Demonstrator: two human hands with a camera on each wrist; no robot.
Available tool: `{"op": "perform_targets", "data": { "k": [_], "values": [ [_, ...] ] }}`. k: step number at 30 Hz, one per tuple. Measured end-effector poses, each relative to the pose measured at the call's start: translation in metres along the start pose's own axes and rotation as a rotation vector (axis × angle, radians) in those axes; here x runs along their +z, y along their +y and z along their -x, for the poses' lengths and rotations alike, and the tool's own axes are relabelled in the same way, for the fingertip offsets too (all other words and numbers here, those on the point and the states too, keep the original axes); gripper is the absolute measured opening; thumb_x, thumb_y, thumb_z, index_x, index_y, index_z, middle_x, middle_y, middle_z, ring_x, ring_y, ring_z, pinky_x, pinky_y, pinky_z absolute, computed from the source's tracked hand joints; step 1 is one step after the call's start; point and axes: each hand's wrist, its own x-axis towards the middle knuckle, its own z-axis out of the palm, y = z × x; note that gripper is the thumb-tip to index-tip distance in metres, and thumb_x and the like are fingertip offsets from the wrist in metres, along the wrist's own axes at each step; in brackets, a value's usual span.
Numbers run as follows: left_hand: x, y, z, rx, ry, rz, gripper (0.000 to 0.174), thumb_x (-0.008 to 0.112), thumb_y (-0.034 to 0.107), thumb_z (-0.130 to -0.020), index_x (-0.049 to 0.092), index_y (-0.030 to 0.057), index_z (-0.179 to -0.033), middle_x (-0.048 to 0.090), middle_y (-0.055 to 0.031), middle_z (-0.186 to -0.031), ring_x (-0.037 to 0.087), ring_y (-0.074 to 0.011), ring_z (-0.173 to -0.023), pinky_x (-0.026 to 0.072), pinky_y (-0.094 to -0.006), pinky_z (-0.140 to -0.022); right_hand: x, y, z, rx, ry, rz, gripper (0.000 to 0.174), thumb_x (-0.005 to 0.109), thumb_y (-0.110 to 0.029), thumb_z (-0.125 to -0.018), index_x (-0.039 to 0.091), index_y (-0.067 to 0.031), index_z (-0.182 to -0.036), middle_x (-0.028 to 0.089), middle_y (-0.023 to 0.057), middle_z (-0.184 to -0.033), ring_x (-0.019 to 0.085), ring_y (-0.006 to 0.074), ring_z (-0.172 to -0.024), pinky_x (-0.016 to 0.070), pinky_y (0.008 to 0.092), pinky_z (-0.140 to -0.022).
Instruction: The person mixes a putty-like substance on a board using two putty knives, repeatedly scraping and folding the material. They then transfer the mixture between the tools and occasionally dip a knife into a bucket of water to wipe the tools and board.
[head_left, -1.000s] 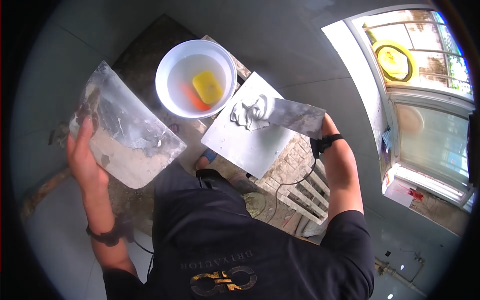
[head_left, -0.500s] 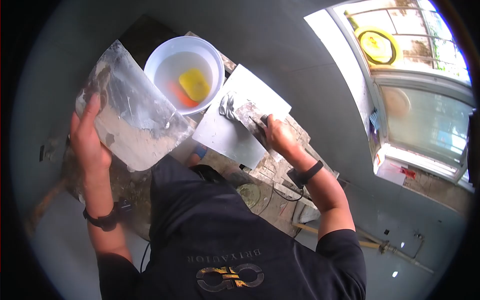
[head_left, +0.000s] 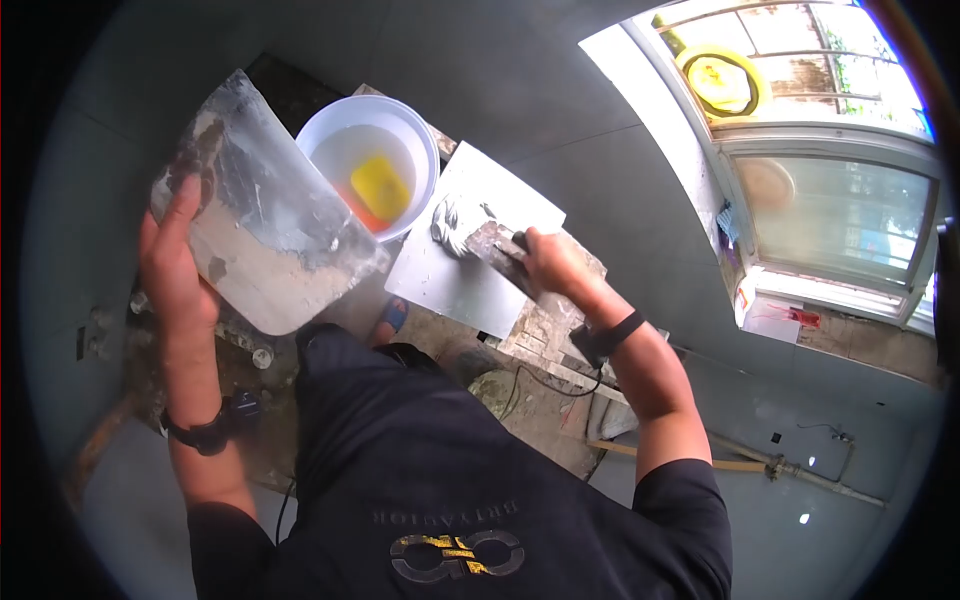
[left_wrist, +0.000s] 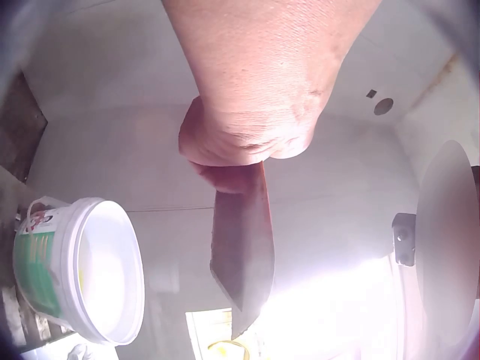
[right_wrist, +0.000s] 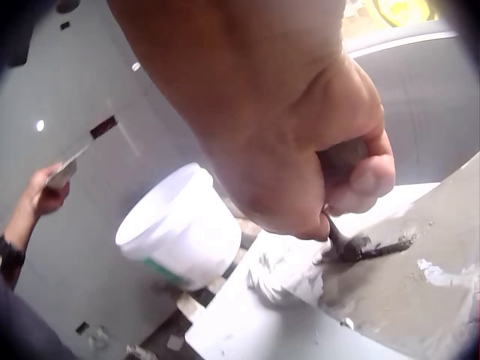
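Note:
My left hand (head_left: 180, 265) holds up a flat slab (head_left: 270, 215), its thumb lying on the face. The slab is glossy grey on one part and coated beige on the rest; the left wrist view shows it almost edge-on below the hand. My right hand (head_left: 560, 265) grips the handle of a plastering trowel (right_wrist: 405, 292), fingers curled round it. The trowel's blade lies low over a white board (head_left: 440, 285), at the edge of a heap of whitish-grey paste (right_wrist: 281, 277). The blade's underside is hidden.
A white bucket (head_left: 330, 120) stands beside the board, with water, a yellow block (head_left: 380, 190) and something orange (head_left: 365, 212) inside. Board and bucket rest on a slatted, dirty stand (head_left: 560, 340). A window (head_left: 830, 220) opens at the right; walls surround the stand.
My right hand turned the trowel over and came left across the board, so its handle now faces up. The blade has moved to the paste. The left hand still holds the slab.

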Motion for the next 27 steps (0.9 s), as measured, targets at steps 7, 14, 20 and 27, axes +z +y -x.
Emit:
{"op": "perform_targets", "data": {
  "k": [7,14,20,27],
  "values": [
    [-0.021,-0.001,-0.002,0.030,0.107,-0.002,0.041,0.062,0.012,-0.094,0.053,0.0008,-0.133,0.060,-0.0084,-0.128,0.057,-0.0198,-0.115,0.0437,-0.0335,-0.100,-0.006,0.105,-0.025,0.435,-0.346,-0.984,0.021,0.068,-0.018,-0.087,0.065,-0.0058,-0.104,0.060,0.0011,-0.081,0.056,0.0115,-0.063,0.0494,0.0302,-0.058],
    [-0.043,0.000,0.010,0.013,0.273,-0.046,0.042,0.063,0.013,-0.094,0.054,0.0003,-0.132,0.060,-0.0084,-0.128,0.057,-0.0200,-0.116,0.0438,-0.0338,-0.100,0.000,0.194,-0.036,0.131,-0.451,-1.283,0.018,0.068,-0.016,-0.085,0.069,-0.0047,-0.099,0.068,0.0023,-0.088,0.060,0.0114,-0.068,0.0502,0.0308,-0.059],
    [-0.052,-0.008,0.021,0.002,0.442,-0.133,0.042,0.063,0.014,-0.094,0.054,-0.0003,-0.132,0.059,-0.0106,-0.130,0.057,-0.0205,-0.117,0.0445,-0.0345,-0.099,-0.028,0.196,-0.143,-0.192,-0.625,-0.786,0.018,0.069,-0.014,-0.085,0.070,-0.0034,-0.098,0.069,0.0029,-0.087,0.062,0.0115,-0.071,0.0510,0.0311,-0.062],
    [-0.056,-0.004,0.031,-0.016,0.452,-0.137,0.044,0.060,0.014,-0.095,0.051,-0.0039,-0.134,0.058,-0.0151,-0.130,0.057,-0.0253,-0.118,0.0448,-0.0380,-0.100,-0.060,0.129,-0.226,-0.259,-0.656,-0.458,0.016,0.069,-0.015,-0.084,0.072,-0.0030,-0.094,0.069,0.0027,-0.083,0.062,0.0114,-0.072,0.0514,0.0316,-0.063]
  ]
}}
